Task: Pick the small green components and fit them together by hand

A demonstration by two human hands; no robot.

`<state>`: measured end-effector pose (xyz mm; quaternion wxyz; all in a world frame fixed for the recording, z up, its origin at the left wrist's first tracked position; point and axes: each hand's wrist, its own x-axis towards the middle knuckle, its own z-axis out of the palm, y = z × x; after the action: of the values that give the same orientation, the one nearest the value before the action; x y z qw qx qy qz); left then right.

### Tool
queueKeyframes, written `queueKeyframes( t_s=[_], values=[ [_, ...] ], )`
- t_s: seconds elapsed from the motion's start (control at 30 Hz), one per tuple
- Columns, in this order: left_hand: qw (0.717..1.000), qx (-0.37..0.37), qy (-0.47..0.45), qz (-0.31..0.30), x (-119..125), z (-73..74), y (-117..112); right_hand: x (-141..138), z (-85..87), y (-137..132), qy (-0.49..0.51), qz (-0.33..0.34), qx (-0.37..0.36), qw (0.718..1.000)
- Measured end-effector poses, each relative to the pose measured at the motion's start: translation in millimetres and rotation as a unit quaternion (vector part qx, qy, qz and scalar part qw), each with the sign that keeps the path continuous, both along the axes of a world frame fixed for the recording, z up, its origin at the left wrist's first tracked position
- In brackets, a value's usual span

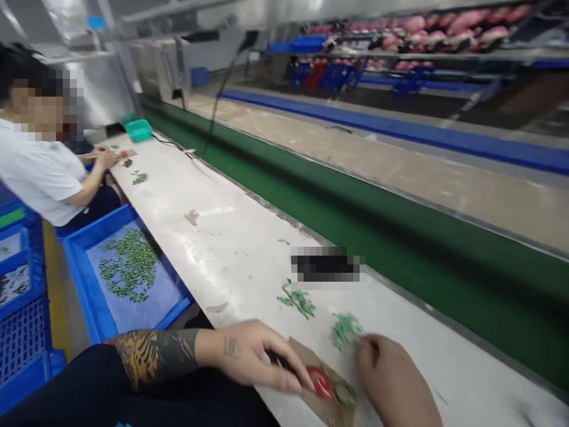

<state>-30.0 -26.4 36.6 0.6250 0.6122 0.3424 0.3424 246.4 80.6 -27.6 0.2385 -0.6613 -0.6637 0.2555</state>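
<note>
My left hand [258, 356] rests at the near edge of the white bench [222, 237], its fingers curled down onto a small brown card [311, 356] beside a red round piece [320, 384] and a greenish round piece [343, 394]. My right hand [393, 382] is closed just right of the card, knuckles up, touching a heap of small green parts [345, 329]. What its fingers hold is hidden. A second heap of green parts [297, 299] lies a little farther back on the bench.
A green conveyor belt [355, 207] runs along the far side of the bench. A blue tray [128, 279] of green parts stands to the left, with blue crates [22, 320] beyond. A co-worker in a white shirt [40, 172] works at the bench's far end near a teal bin [138, 129].
</note>
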Motion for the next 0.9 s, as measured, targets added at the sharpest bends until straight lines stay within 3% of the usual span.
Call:
queueKeyframes(
  t_s=[0.1,0.17,0.27,0.4,0.6,0.9],
  values=[
    [0.995,-0.012,0.053,0.084,-1,12.4,8,-9,23.1,-19,0.12,-0.075,0.01,0.99],
    [0.993,-0.018,0.078,0.087,1,13.1,21,-14,31.3,-30,0.201,-0.088,0.01,0.976],
    [0.993,-0.014,0.094,0.076,14,9.8,40,-27,41.0,-47,0.303,-0.057,0.01,0.951],
    [0.993,0.002,0.087,0.084,40,11.8,48,-48,58.5,-72,0.386,0.005,0.016,0.922],
    [0.996,-0.012,0.045,0.075,56,15.9,47,-58,74.8,-92,0.386,0.059,0.093,0.916],
    [0.995,-0.07,-0.032,0.062,59,12.6,43,-62,68.6,-96,0.409,0.035,0.113,0.905]
  ],
)
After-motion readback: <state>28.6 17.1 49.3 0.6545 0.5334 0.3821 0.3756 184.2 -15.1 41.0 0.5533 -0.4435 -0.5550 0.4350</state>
